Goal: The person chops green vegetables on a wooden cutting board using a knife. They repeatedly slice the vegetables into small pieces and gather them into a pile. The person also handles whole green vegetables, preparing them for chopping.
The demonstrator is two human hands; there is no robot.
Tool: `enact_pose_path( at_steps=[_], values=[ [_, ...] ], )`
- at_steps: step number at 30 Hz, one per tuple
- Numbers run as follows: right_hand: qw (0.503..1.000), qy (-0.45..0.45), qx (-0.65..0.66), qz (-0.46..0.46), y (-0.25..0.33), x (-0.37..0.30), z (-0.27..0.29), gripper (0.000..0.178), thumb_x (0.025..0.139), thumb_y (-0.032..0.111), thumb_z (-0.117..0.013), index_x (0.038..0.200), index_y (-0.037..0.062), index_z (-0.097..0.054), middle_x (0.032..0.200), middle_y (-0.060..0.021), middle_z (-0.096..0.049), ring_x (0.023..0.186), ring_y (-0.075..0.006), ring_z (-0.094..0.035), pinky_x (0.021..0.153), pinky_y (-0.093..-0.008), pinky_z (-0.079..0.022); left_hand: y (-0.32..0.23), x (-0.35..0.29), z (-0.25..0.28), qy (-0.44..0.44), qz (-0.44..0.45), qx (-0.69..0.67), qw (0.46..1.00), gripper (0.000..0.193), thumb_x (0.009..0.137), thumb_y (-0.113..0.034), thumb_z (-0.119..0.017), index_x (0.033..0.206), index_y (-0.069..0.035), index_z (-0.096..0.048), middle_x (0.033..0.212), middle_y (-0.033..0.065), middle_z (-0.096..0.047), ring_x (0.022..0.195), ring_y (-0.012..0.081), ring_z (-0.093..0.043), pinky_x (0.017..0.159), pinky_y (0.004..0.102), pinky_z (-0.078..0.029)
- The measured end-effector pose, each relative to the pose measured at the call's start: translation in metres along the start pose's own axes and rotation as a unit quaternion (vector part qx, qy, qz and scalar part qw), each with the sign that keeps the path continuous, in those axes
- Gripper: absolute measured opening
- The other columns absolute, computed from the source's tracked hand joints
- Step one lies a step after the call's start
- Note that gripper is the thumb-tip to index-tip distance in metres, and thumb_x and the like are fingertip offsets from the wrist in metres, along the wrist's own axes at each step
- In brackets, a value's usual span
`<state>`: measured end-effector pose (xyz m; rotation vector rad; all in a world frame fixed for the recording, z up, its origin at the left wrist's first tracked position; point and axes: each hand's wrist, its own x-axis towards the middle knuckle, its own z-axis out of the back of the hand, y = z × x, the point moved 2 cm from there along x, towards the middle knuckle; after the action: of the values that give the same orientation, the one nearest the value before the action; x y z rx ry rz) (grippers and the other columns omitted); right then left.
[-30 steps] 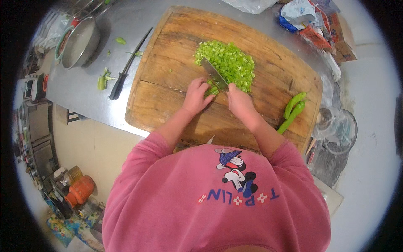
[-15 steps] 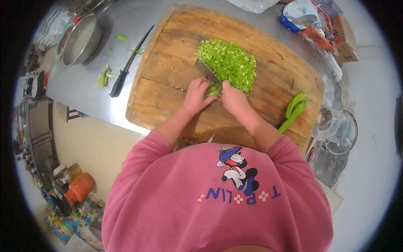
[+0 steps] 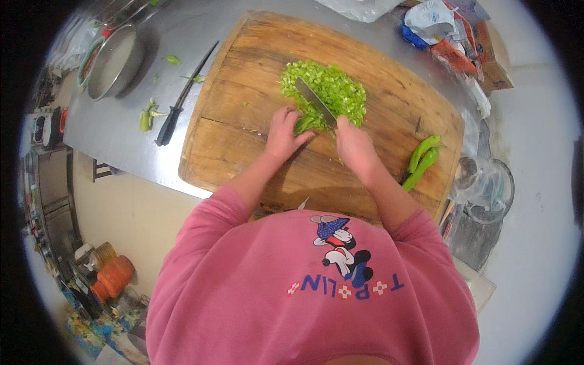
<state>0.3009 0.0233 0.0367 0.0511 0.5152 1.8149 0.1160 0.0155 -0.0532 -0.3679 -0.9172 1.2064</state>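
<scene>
A heap of finely chopped green pepper [image 3: 337, 85] lies on a large wooden cutting board [image 3: 243, 91]. My right hand [image 3: 354, 146] is closed round the handle of a kitchen knife [image 3: 315, 100], its blade slanting up and left over the heap. Beside the blade, my left hand [image 3: 283, 132] curls its fingers and thumb about green pepper pieces [image 3: 309, 120] at the near left of the heap. The fingertips are partly hidden, and the thumb points toward the knife handle. Two whole green peppers [image 3: 421, 163] rest at the board's right side.
Left of the board, a dark rod with a black handle [image 3: 171, 121] and pepper trimmings [image 3: 146, 118] lie on the metal table [image 3: 115, 134]. Metal bowls [image 3: 118, 64] stand at far left. Packages [image 3: 432, 24] and a cardboard box [image 3: 491, 58] sit at far right.
The knife and my right hand have shifted right, away from my left fingers, and the blade now lies across the heap. My left hand stays nearly in place.
</scene>
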Motion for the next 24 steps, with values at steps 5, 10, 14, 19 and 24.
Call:
enact_pose_path(
  at_steps=[5, 10, 14, 19, 24],
  values=[
    [0.995, 0.099, -0.025, -0.007, 0.005, -0.015, -0.002, 0.015, 0.087, 0.002, -0.045, 0.102, -0.0005, -0.047, 0.094, -0.0271, -0.064, 0.085, -0.0453, -0.064, 0.075, -0.0527, -0.051, 0.008, 0.001, 0.008, 0.036, 0.0, 0.008, 0.999, 0.032, 0.071, -0.011, -0.077, 0.096, -0.004, -0.059, 0.102, 0.0181, -0.057, 0.099, 0.0398, -0.054, 0.086, 0.0449, -0.046],
    [0.997, 0.074, -0.011, -0.011, 0.017, 0.004, -0.029, 0.015, 0.087, 0.002, -0.045, 0.102, 0.0005, -0.047, 0.093, -0.028, -0.064, 0.085, -0.0448, -0.065, 0.074, -0.0529, -0.051, 0.013, -0.002, 0.003, 0.032, -0.003, 0.005, 0.999, 0.028, 0.071, -0.01, -0.076, 0.091, -0.004, -0.059, 0.098, 0.0174, -0.057, 0.095, 0.0398, -0.054, 0.084, 0.0449, -0.046],
    [0.999, 0.053, 0.002, -0.012, 0.018, 0.027, -0.038, 0.014, 0.088, 0.002, -0.044, 0.102, 0.0002, -0.046, 0.093, -0.0279, -0.063, 0.085, -0.0451, -0.065, 0.074, -0.0532, -0.051, 0.012, -0.002, 0.003, 0.081, 0.041, -0.002, 0.996, 0.03, 0.071, -0.011, -0.076, 0.093, -0.004, -0.058, 0.1, 0.0178, -0.057, 0.097, 0.0399, -0.054, 0.084, 0.0455, -0.046],
    [0.998, 0.053, 0.017, -0.025, 0.013, 0.019, -0.02, 0.014, 0.088, 0.002, -0.045, 0.102, -0.0001, -0.046, 0.094, -0.0286, -0.063, 0.087, -0.0453, -0.064, 0.074, -0.0527, -0.051, 0.005, -0.003, 0.012, 0.009, -0.01, -0.007, 1.0, 0.032, 0.07, -0.011, -0.078, 0.095, -0.004, -0.059, 0.102, 0.0181, -0.056, 0.099, 0.0393, -0.053, 0.086, 0.0455, -0.046],
    [0.996, 0.089, -0.003, 0.003, 0.016, -0.005, -0.008, 0.015, 0.087, 0.001, -0.045, 0.102, -0.0011, -0.045, 0.092, -0.0284, -0.063, 0.087, -0.0462, -0.064, 0.073, -0.053, -0.051, 0.011, -0.004, 0.012, 0.049, 0.004, -0.001, 0.999, 0.031, 0.07, -0.01, -0.076, 0.094, -0.004, -0.058, 0.102, 0.0179, -0.056, 0.098, 0.0393, -0.053, 0.086, 0.0451, -0.046]
  ],
)
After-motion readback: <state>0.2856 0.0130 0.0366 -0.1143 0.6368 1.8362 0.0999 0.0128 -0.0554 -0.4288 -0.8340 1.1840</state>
